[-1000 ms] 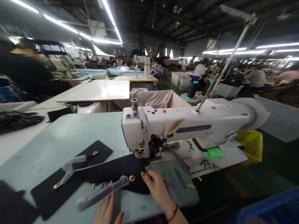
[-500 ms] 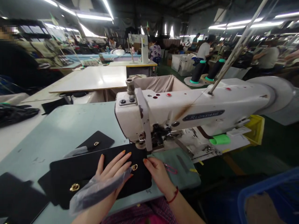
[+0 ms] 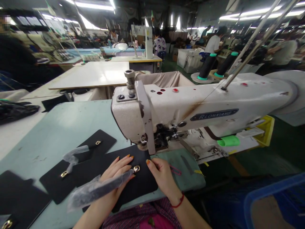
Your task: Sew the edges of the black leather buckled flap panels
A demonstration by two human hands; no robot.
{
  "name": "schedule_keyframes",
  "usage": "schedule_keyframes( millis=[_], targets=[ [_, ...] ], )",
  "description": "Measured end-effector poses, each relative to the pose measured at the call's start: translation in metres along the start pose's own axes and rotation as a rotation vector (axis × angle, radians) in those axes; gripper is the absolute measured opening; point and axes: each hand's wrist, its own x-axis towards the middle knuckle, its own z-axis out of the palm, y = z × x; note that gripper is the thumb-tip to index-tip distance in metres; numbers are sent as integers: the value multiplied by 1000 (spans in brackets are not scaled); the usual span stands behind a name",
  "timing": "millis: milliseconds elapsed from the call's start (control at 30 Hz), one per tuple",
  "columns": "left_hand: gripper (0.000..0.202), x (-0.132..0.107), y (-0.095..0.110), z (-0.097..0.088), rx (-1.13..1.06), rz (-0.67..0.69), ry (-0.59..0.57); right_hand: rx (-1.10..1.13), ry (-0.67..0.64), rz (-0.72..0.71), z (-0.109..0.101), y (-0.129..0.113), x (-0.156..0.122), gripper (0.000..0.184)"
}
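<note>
A black panel (image 3: 145, 183), looking like leather, lies partly under the presser-foot area of the white sewing machine (image 3: 164, 105). My left hand (image 3: 118, 173) rests flat on this panel, fingers stretched out. A handle wrapped in clear plastic (image 3: 95, 192) crosses over that hand and ends at a gold metal fitting (image 3: 136, 168) by the fingers. At the panel's right edge, my right hand (image 3: 163, 175) is closed, with thumb and forefinger pinching the edge. Behind lies a second black panel (image 3: 57, 181) with gold fittings and a wrapped handle (image 3: 76, 154).
More black pieces (image 3: 19, 197) lie at the left of the pale green table (image 3: 83, 117). Pink snips (image 3: 175, 170) lie right of my right hand. A blue bin (image 3: 249, 197) stands at lower right, thread cones (image 3: 207, 66) behind the machine. Other people work farther off.
The panel under my hands has turned, its left end swinging toward me, uncovering more of the panel behind. Both hands keep their hold, and the view has shifted slightly.
</note>
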Motion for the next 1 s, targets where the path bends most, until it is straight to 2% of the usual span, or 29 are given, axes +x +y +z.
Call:
schedule_keyframes(
  millis=[267,400,500,633,833,1000],
  targets=[
    [18,10,-5,-1,-18,-27,-39,-46,29,-2,1,-4,12,46],
    [18,18,-13,-1,-27,-7,-21,-29,14,17,1,0,20,45],
    [18,24,-19,-2,-60,-33,-48,-24,14,6,1,1,22,46],
    [21,30,-27,-2,-112,-59,-67,-40,12,-17,-2,-3,12,46],
    [30,32,-33,0,-157,-64,-24,-4,-69,72,-6,-1,-15,45],
    [27,38,-32,-6,-149,-70,-20,-20,-95,64,-8,6,-23,49]
  ],
)
